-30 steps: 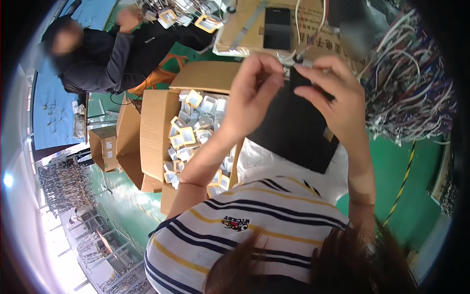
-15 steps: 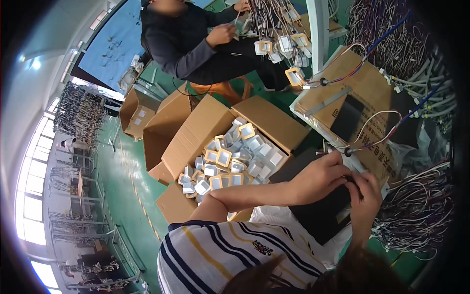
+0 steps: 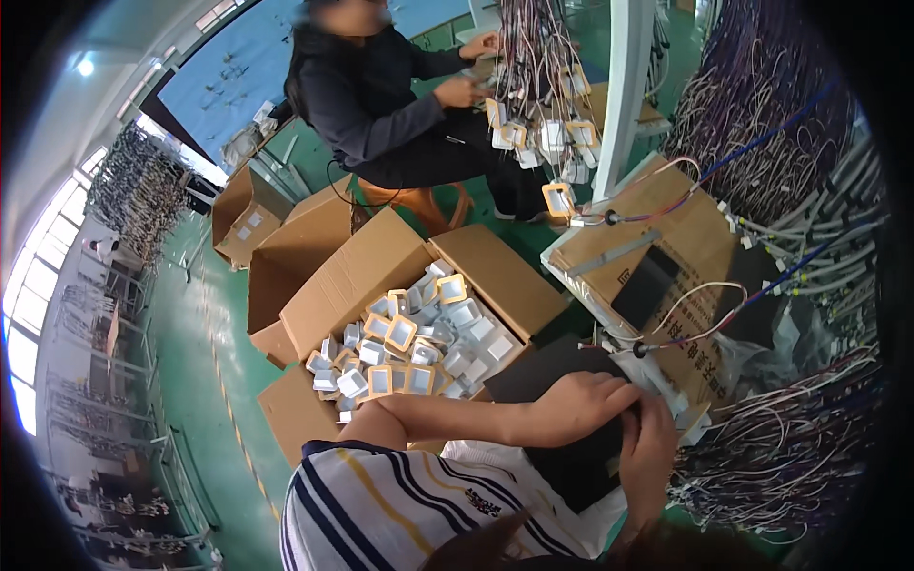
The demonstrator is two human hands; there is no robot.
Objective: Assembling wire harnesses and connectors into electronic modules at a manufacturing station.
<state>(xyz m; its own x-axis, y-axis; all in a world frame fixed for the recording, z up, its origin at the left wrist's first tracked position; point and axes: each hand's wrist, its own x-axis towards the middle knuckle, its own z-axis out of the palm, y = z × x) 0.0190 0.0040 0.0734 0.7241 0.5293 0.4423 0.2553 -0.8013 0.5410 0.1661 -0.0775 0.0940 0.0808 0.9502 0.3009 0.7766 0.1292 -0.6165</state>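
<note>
"Over the black sheet (image 3: 571,471), what comes closest?"

"Left hand (image 3: 581,404) and right hand (image 3: 650,452), curled and meeting at the fingertips as if pinching. Whether anything small is held between them I cannot tell; the fingers hide it."

"Where is the nearest wire harness (image 3: 657,344)?"

"Just beyond the fingertips, its black ring (image 3: 640,349) by the near edge of the printed cardboard (image 3: 595,224). The left hand looks slightly nearer to it."

"How does its long axis run?"

"Crosswise to the hands: short ends left of the ring, long leads going right and away, with a pale loop arching above."

"Farther out?"

"Leftward, past the left forearm, an open carton (image 3: 347,285) of pale housings (image 3: 400,333), some orange-rimmed. Ahead, a second wire harness (image 3: 612,218), roughly parallel, at the cardboard's far side. Beyond, a seated co-worker (image 3: 381,133) beside hanging wires (image 3: 522,57)."
</note>
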